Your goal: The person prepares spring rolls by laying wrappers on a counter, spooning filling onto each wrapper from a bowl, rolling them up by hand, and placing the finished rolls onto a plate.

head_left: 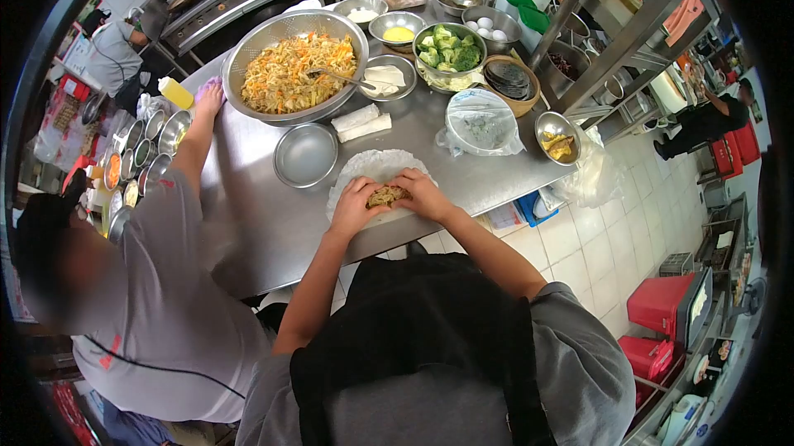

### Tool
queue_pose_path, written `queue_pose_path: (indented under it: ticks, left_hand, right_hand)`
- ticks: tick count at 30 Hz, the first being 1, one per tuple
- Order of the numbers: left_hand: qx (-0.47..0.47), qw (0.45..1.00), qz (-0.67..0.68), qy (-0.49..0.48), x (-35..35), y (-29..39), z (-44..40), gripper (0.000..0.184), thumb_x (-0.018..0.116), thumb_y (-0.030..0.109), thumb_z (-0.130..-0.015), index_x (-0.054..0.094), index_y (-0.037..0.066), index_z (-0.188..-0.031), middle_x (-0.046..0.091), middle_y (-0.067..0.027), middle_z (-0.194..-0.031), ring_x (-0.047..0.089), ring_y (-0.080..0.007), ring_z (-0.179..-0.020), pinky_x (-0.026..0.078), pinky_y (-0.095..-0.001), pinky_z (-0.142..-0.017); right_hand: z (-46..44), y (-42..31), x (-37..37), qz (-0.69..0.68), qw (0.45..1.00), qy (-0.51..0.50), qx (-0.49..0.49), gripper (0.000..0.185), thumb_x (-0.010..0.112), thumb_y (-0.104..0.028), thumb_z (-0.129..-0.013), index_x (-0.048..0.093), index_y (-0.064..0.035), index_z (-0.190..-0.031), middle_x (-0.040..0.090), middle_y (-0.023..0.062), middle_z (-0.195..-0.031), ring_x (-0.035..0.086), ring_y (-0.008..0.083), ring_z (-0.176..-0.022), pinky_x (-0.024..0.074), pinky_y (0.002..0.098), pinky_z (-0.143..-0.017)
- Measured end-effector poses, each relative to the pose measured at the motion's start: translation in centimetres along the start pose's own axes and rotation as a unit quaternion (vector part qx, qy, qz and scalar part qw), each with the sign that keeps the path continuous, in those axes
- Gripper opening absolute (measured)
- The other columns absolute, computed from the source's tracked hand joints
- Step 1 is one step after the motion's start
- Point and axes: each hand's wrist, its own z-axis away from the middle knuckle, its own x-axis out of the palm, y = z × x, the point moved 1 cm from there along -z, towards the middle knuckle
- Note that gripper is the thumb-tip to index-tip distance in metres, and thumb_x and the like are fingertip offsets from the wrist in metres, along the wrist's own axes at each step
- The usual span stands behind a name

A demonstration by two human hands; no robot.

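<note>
On the steel table in front of me lies a round, thin white wrapper (376, 166) with a small mound of shredded vegetable filling (387, 195) near its close edge. My left hand (356, 203) curves around the mound's left side, and my right hand (420, 195) cups its right side. The fingers of both hands press on the filling and partly hide it. Two rolled white wrappers (361, 122) lie just beyond. Left of the wrapper stands a steel bowl (305, 155). A large perforated colander (234, 86) farther back holds a heap of similar filling (298, 72) with a long-handled spoon.
Along the back stand bowls of broccoli (449, 49), eggs (488, 29), yellow liquid (399, 34) and white paste (384, 80). A plastic-lined container (482, 122) and a small bowl (557, 138) sit at right. At left, a co-worker's hand (210, 95) holds a purple cloth near a squeeze bottle (175, 92).
</note>
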Motion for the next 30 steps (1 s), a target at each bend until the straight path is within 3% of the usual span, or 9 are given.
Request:
queue_pose_path:
  ticks: [10,13,22,27,30]
  left_hand:
    - [-0.014,0.999,0.036,0.018,-0.3,-0.2,0.4,0.046,0.087,0.017,-0.070,0.070,0.002,-0.111,0.065,-0.0110,-0.111,0.062,-0.0325,-0.106,0.050,-0.0403,-0.094]
    - [-0.021,0.998,0.056,0.033,-0.6,0.1,0.5,0.045,0.086,0.016,-0.071,0.070,0.002,-0.111,0.066,-0.0111,-0.111,0.063,-0.0323,-0.105,0.051,-0.0401,-0.093]
    - [-0.038,0.997,0.068,0.000,-0.9,-1.4,0.6,0.048,0.086,0.018,-0.072,0.071,0.003,-0.114,0.065,-0.0120,-0.115,0.064,-0.0316,-0.105,0.053,-0.0386,-0.092]
    - [-0.057,0.994,0.097,0.012,-3.1,0.4,0.5,0.046,0.086,0.020,-0.074,0.072,0.006,-0.115,0.066,-0.0107,-0.120,0.063,-0.0297,-0.113,0.050,-0.0391,-0.097]
    - [0.004,0.998,0.043,0.036,-3.0,-0.1,0.4,0.038,0.083,0.028,-0.077,0.074,0.008,-0.108,0.065,-0.0054,-0.124,0.061,-0.0305,-0.111,0.049,-0.0420,-0.096]
  right_hand:
    - [-0.3,0.6,-0.2,-0.015,0.999,-0.031,-0.012,0.050,0.083,-0.016,-0.073,0.068,-0.0105,-0.120,0.062,0.0114,-0.113,0.057,0.0335,-0.110,0.0461,0.0445,-0.098]
    - [-0.4,-1.1,-0.4,0.014,1.000,0.005,-0.021,0.045,0.081,-0.019,-0.075,0.069,-0.0128,-0.118,0.063,0.0078,-0.111,0.055,0.0306,-0.114,0.0422,0.0445,-0.101]
    - [-1.0,-1.1,0.2,0.051,0.997,-0.055,0.011,0.041,0.081,-0.027,-0.077,0.070,-0.0167,-0.115,0.064,0.0025,-0.112,0.055,0.0276,-0.116,0.0384,0.0460,-0.100]
    - [-0.8,-0.2,-2.1,-0.032,0.999,0.010,0.038,0.029,0.081,-0.026,-0.076,0.074,-0.0138,-0.101,0.067,0.0036,-0.104,0.057,0.0279,-0.108,0.0418,0.0450,-0.095]
    - [-0.9,0.3,-2.2,-0.026,0.998,0.008,0.060,0.022,0.081,-0.024,-0.077,0.075,-0.0115,-0.094,0.069,0.0056,-0.097,0.060,0.0295,-0.100,0.0456,0.0436,-0.090]
